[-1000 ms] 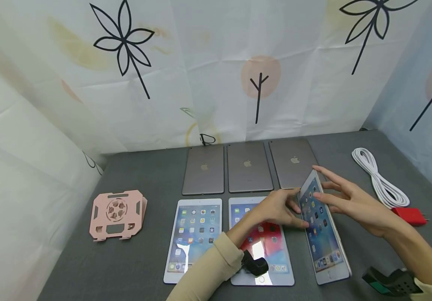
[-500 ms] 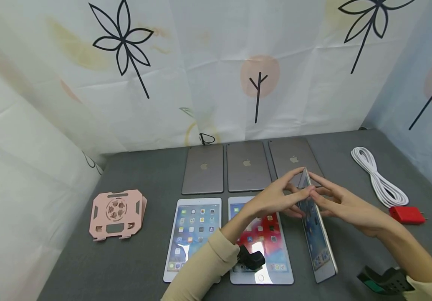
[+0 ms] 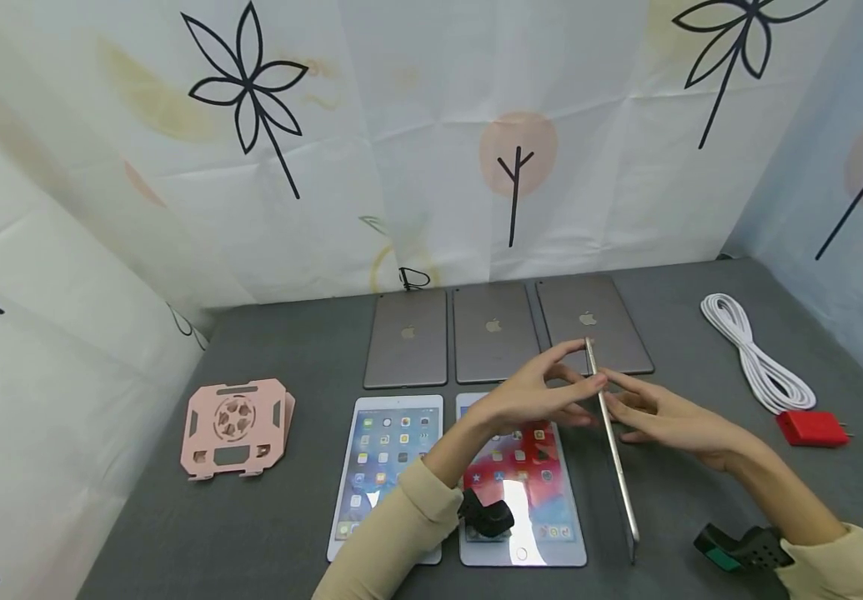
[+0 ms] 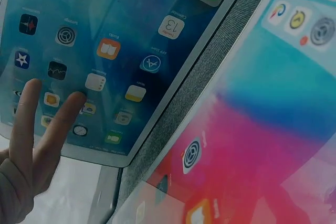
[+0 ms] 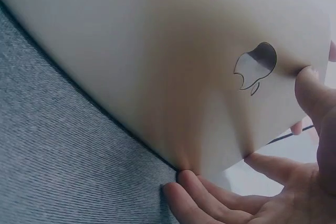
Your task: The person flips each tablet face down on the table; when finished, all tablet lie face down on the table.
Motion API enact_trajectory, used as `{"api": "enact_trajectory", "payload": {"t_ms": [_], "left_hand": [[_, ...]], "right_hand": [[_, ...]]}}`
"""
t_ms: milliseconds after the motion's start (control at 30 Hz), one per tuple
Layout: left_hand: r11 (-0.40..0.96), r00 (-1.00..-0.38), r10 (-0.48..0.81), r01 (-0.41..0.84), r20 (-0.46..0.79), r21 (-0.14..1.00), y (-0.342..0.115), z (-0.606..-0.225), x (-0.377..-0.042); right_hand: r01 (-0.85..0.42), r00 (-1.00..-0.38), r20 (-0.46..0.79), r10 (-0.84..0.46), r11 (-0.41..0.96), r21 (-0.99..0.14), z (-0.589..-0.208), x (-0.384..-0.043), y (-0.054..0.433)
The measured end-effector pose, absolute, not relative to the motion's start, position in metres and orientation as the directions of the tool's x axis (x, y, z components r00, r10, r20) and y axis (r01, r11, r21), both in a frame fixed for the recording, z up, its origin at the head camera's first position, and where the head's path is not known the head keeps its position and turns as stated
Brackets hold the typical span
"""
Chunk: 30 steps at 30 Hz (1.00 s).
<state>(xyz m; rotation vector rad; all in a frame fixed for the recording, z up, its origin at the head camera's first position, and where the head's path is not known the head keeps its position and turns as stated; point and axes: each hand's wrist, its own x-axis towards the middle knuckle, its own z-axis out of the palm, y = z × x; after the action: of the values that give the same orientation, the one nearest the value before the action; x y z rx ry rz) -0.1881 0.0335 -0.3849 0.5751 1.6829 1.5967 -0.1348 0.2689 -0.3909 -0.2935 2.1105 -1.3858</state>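
A tablet (image 3: 614, 467) with a white front stands on its long edge on the dark cloth, seen almost edge-on from the head. My left hand (image 3: 529, 400) holds its far end from the screen side; two fingers (image 4: 58, 132) lie against the lit screen, and the index reaches the upper corner. From the other side my right hand (image 3: 682, 425) holds the same end. Its thumb (image 5: 310, 85) presses the pale back near the apple logo, while other fingertips meet the end edge and lower corner. The left palm is hidden.
Two lit white tablets, one (image 3: 389, 458) at left and one (image 3: 524, 500) under my left forearm, lie face up. Behind are three grey tablets, one (image 3: 410, 350) leftmost. A pink stand (image 3: 234, 425), coiled white cable (image 3: 757, 358) and red charger (image 3: 812, 428) flank them.
The tablet has turned from screen showing to edge-on, shifting left. My left hand has moved up to its upper corner; the right thumb has left the screen side for the back.
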Motion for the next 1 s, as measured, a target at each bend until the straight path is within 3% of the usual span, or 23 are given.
{"api": "enact_trajectory", "payload": {"t_ms": [300, 567, 833, 1000], "left_hand": [[0.110, -0.654, 0.705, -0.282, -0.275, 0.953, 0.023, -0.381, -0.185], [-0.026, -0.654, 0.693, -0.446, -0.306, 0.895, 0.013, -0.388, -0.185], [-0.116, -0.656, 0.709, -0.472, -0.259, 0.874, 0.010, -0.398, -0.185], [-0.164, -0.647, 0.737, -0.452, -0.196, 0.877, 0.012, -0.401, -0.185]], "right_hand": [[0.080, -0.837, -0.346, -0.424, 0.532, -0.843, -0.397, -0.131, 0.259], [0.041, -0.855, -0.332, -0.399, 0.585, -0.810, -0.399, -0.128, 0.254], [0.038, -0.874, -0.315, -0.370, 0.594, -0.803, -0.402, -0.128, 0.259], [0.107, -0.888, -0.326, -0.324, 0.545, -0.832, -0.401, -0.130, 0.267]]}}
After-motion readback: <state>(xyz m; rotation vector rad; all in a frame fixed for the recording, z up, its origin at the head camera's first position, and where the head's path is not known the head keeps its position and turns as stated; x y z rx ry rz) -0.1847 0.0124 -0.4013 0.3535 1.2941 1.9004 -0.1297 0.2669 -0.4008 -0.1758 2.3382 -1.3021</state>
